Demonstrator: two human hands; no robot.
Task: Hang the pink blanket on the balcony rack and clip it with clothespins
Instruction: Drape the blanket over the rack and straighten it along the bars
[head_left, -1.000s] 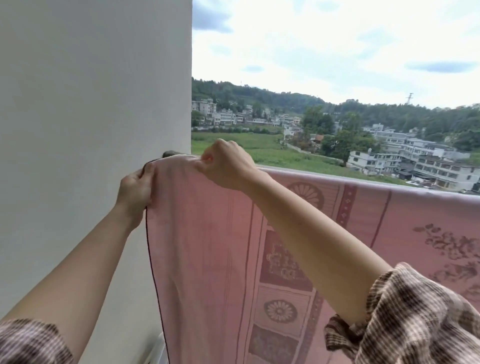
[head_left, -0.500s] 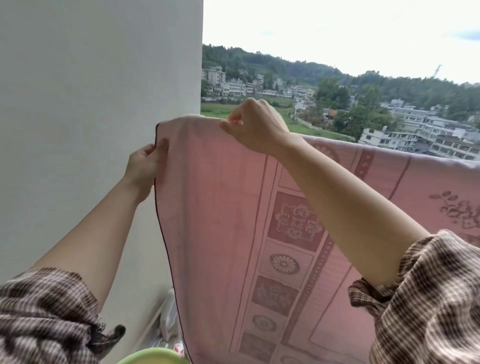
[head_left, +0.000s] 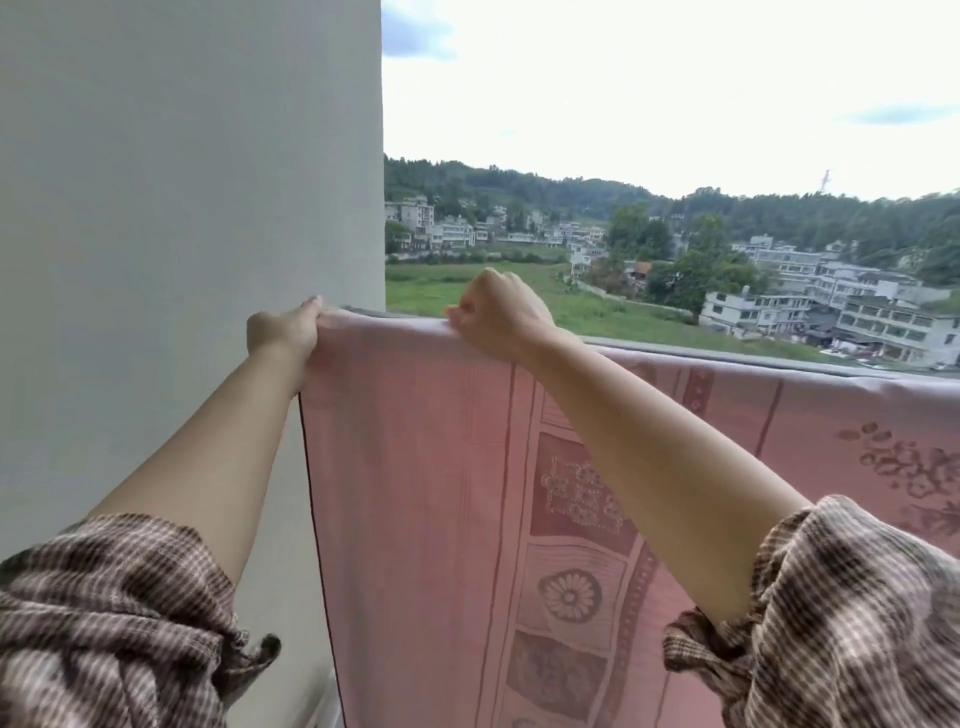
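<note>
The pink blanket (head_left: 415, 493), woven with darker flower and border patterns, hangs draped over the balcony rack's rail (head_left: 779, 361), which shows as a grey bar along the blanket's top fold. My left hand (head_left: 283, 332) grips the blanket's upper left corner next to the wall. My right hand (head_left: 498, 319) grips the top fold a little further right, fingers curled over the rail. No clothespins are in view.
A plain grey wall (head_left: 182, 208) stands close on the left, right beside the blanket's edge. Beyond the rail lie open air, a green field and distant buildings. My checked sleeves fill the lower corners.
Both hands have shifted the blanket's corner left toward the wall and lowered its top fold onto the rail. The head camera has tilted up again.
</note>
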